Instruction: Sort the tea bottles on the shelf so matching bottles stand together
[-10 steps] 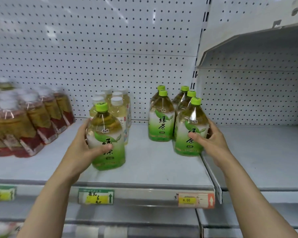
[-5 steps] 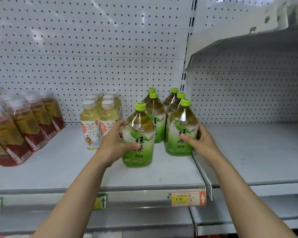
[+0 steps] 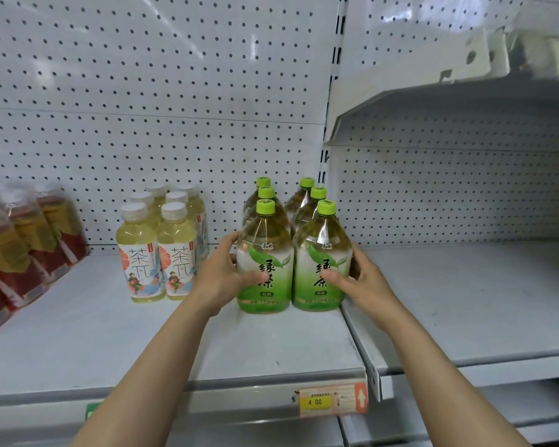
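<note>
Several green-capped green tea bottles stand in two rows near the right end of the white shelf point(image 3: 78, 333). My left hand point(image 3: 221, 275) grips the front left green tea bottle point(image 3: 265, 253), which stands on the shelf beside the front right green tea bottle point(image 3: 323, 250). That one is held by my right hand point(image 3: 359, 279). The two front bottles touch side by side. Left of them stands a cluster of pale yellow white-capped tea bottles point(image 3: 160, 253). At the far left are red-labelled amber tea bottles point(image 3: 29, 246).
A pegboard back wall point(image 3: 162, 91) rises behind the shelf. A lower shelf section point(image 3: 481, 301) lies bare to the right, under an upper shelf point(image 3: 433, 91). A price tag point(image 3: 333, 400) marks the front rail.
My left hand carried the green tea bottle from in front of the pale yellow bottles rightward and set it beside the front right green bottle. My right hand stayed on its bottle.
</note>
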`<action>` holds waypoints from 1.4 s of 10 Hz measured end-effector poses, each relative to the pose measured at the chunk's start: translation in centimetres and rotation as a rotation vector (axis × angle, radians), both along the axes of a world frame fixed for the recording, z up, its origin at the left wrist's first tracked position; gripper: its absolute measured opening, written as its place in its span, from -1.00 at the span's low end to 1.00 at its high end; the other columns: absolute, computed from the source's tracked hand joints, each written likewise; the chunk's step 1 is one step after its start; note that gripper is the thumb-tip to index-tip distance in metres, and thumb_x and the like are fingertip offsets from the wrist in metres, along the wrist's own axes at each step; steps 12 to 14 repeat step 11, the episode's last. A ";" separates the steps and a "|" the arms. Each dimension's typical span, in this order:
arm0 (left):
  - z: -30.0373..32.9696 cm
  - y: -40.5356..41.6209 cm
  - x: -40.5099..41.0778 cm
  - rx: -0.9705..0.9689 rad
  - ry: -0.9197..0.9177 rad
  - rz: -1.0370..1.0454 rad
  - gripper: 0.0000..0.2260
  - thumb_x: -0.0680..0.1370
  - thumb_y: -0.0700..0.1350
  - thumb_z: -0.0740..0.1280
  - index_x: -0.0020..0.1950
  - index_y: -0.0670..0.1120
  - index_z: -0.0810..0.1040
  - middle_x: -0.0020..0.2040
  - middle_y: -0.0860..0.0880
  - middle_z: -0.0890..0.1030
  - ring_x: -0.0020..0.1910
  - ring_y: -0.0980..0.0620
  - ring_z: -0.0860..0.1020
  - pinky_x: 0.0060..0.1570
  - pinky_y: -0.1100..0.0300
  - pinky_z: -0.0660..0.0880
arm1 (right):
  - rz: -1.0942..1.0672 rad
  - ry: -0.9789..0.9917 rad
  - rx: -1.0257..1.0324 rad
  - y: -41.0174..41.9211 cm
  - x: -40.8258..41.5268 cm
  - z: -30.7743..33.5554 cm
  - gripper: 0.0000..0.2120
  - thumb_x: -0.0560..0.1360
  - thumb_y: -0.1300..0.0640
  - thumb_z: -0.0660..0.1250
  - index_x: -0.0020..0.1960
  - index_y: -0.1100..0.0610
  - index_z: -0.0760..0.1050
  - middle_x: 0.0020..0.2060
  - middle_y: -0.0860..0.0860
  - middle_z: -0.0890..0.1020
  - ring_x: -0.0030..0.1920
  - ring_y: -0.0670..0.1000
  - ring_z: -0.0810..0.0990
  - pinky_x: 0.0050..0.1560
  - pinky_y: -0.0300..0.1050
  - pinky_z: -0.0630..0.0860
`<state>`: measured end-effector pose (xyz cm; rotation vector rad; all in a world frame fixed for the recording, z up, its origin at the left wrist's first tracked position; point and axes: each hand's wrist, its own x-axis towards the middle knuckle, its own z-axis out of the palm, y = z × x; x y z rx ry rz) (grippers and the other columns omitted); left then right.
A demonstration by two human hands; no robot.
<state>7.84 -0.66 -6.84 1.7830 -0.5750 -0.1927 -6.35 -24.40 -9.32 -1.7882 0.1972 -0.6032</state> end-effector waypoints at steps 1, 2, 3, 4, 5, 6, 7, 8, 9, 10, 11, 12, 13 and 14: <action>-0.4 -0.5 0.0 -0.004 -0.034 0.020 -0.14 0.26 -0.14 0.68 0.47 0.14 0.37 0.12 0.00 0.65 0.12 0.00 0.61 0.16 -0.13 0.60 | 0.010 0.007 -0.021 -0.2 0.1 0.0 -0.22 0.33 -0.12 0.60 0.48 -0.19 0.36 0.29 -0.12 0.63 0.31 -0.05 0.59 0.31 0.10 0.56; -0.6 -0.6 -0.2 -0.009 -0.026 0.012 -0.16 0.28 -0.15 0.67 0.47 0.15 0.36 0.11 0.04 0.66 0.11 0.02 0.61 0.16 -0.15 0.59 | 0.009 0.011 -0.031 -0.3 0.1 0.0 -0.28 0.39 -0.04 0.59 0.47 -0.15 0.38 0.26 -0.11 0.64 0.27 -0.06 0.61 0.30 0.11 0.57; -0.6 -0.7 -0.4 0.000 -0.039 0.014 -0.18 0.31 -0.13 0.65 0.47 0.18 0.35 0.10 0.09 0.65 0.10 0.04 0.60 0.16 -0.14 0.59 | 0.000 0.024 -0.050 -0.3 0.1 0.0 -0.27 0.34 -0.15 0.59 0.45 -0.20 0.39 0.25 -0.14 0.65 0.29 -0.05 0.59 0.31 0.13 0.55; -0.7 -0.7 -0.5 0.011 -0.043 0.012 -0.19 0.33 -0.13 0.64 0.48 0.18 0.35 0.10 0.11 0.64 0.08 0.10 0.59 0.17 -0.13 0.59 | -0.012 0.030 -0.059 -0.2 0.2 0.0 -0.22 0.29 -0.23 0.57 0.45 -0.24 0.38 0.25 -0.17 0.64 0.30 -0.06 0.58 0.32 0.14 0.54; -0.8 -0.7 -0.5 0.004 -0.026 0.002 -0.17 0.32 -0.11 0.65 0.49 0.21 0.33 0.15 0.07 0.64 0.15 0.02 0.59 0.18 -0.15 0.58 | -0.012 0.027 -0.060 -0.1 0.2 0.0 -0.21 0.29 -0.24 0.57 0.46 -0.25 0.36 0.25 -0.18 0.63 0.31 -0.05 0.57 0.33 0.15 0.53; -0.7 -0.6 -0.7 0.014 -0.017 -0.002 -0.08 0.23 0.05 0.67 0.49 0.28 0.29 0.21 0.06 0.62 0.21 -0.03 0.57 0.18 -0.16 0.58 | -0.005 0.032 -0.041 0.0 0.1 0.1 -0.20 0.29 -0.23 0.57 0.47 -0.25 0.35 0.26 -0.16 0.63 0.31 -0.05 0.57 0.32 0.13 0.54; -0.6 -0.5 -0.9 0.018 -0.015 -0.007 0.03 0.09 0.21 0.63 0.50 0.31 0.26 0.26 0.04 0.60 0.24 -0.05 0.56 0.17 -0.16 0.59 | 0.003 0.044 -0.028 0.3 -0.1 0.4 -0.24 0.36 -0.14 0.59 0.48 -0.23 0.34 0.26 -0.16 0.63 0.29 -0.06 0.58 0.31 0.12 0.55; -0.4 -0.5 -1.1 0.030 0.000 -0.013 -0.01 0.21 0.08 0.65 0.53 0.29 0.21 0.29 0.00 0.58 0.25 -0.09 0.55 0.20 -0.17 0.58 | -0.003 0.084 -0.033 0.7 -0.4 0.9 -0.23 0.38 -0.11 0.57 0.50 -0.21 0.32 0.27 -0.16 0.62 0.28 -0.08 0.59 0.31 0.10 0.55; -0.4 -0.6 -1.2 0.040 0.006 -0.025 0.03 0.14 0.17 0.63 0.53 0.29 0.20 0.31 -0.02 0.58 0.27 -0.10 0.55 0.22 -0.18 0.56 | -0.065 0.142 -0.061 0.9 -0.3 1.1 -0.21 0.31 -0.22 0.57 0.47 -0.22 0.34 0.24 -0.16 0.64 0.26 -0.04 0.60 0.30 0.13 0.56; -0.4 -0.5 -1.1 0.105 0.004 -0.001 -0.03 0.18 0.16 0.63 0.53 0.13 0.28 0.29 -0.01 0.60 0.28 -0.10 0.56 0.26 -0.15 0.54 | -0.202 0.234 -0.150 2.6 -0.8 1.9 -0.38 0.44 -0.09 0.52 0.43 -0.06 0.40 0.23 -0.06 0.64 0.25 0.05 0.60 0.25 0.02 0.56; 1.4 0.1 -2.6 0.182 -0.025 0.049 0.00 0.28 0.14 0.63 0.59 0.00 0.20 0.45 -0.11 0.48 0.39 -0.15 0.47 0.35 -0.13 0.46 | -0.378 0.280 -0.219 4.5 -1.7 3.7 -0.39 0.52 -0.03 0.46 0.47 0.10 0.33 0.34 0.09 0.56 0.32 0.16 0.55 0.21 0.01 0.51; 1.4 0.1 -2.6 0.182 -0.025 0.049 0.00 0.28 0.14 0.63 0.59 0.00 0.20 0.45 -0.11 0.48 0.39 -0.15 0.47 0.35 -0.13 0.46 | -0.378 0.280 -0.219 4.5 -1.7 3.7 -0.39 0.52 -0.03 0.46 0.47 0.10 0.33 0.34 0.09 0.56 0.32 0.16 0.55 0.21 0.01 0.51; 1.4 0.1 -2.6 0.182 -0.025 0.049 0.00 0.28 0.14 0.63 0.59 0.00 0.20 0.45 -0.11 0.48 0.39 -0.15 0.47 0.35 -0.13 0.46 | -0.378 0.280 -0.219 4.5 -1.7 3.7 -0.39 0.52 -0.03 0.46 0.47 0.10 0.33 0.34 0.09 0.56 0.32 0.16 0.55 0.21 0.01 0.51; 1.4 0.1 -2.6 0.182 -0.025 0.049 0.00 0.28 0.14 0.63 0.59 0.00 0.20 0.45 -0.11 0.48 0.39 -0.15 0.47 0.35 -0.13 0.46 | -0.378 0.280 -0.219 4.5 -1.7 3.7 -0.39 0.52 -0.03 0.46 0.47 0.10 0.33 0.34 0.09 0.56 0.32 0.16 0.55 0.21 0.01 0.51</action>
